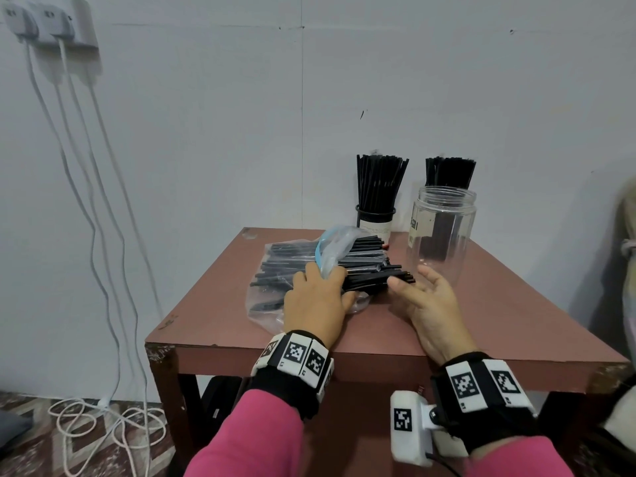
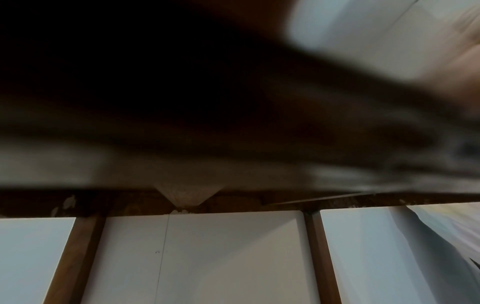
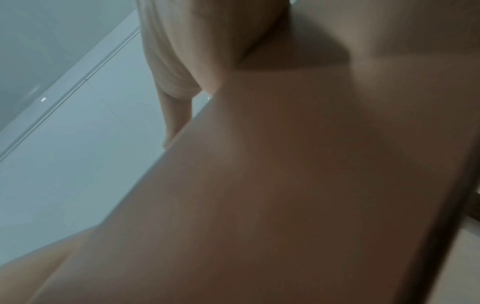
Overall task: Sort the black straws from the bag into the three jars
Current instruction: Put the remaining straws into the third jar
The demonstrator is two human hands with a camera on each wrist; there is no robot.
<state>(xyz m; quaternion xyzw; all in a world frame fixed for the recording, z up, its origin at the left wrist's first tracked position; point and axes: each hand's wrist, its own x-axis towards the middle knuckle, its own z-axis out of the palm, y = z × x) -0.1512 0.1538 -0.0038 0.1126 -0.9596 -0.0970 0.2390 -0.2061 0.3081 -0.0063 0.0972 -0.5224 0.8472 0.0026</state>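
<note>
A clear plastic bag [image 1: 275,270] with a blue zip lies on the brown table [image 1: 499,311], full of black straws [image 1: 371,270] whose ends stick out to the right. My left hand [image 1: 320,287] lies on the bag's mouth and grips it. My right hand [image 1: 413,287] is open, palm turned left, with the thumb at the straw ends. An empty clear jar [image 1: 440,232] stands just behind the right hand. Two jars at the back hold upright straws: one at the left [image 1: 375,218], one [image 1: 450,172] behind the empty jar. The wrist views are blurred; the right one shows fingers [image 3: 176,115] over the tabletop [image 3: 285,185].
The table stands against a white wall [image 1: 241,132]. White cables [image 1: 103,235] hang from a socket at the upper left and coil on the patterned floor. A pale blurred object [image 1: 628,270] sits at the right edge. The table's front part [image 1: 378,339] is bare.
</note>
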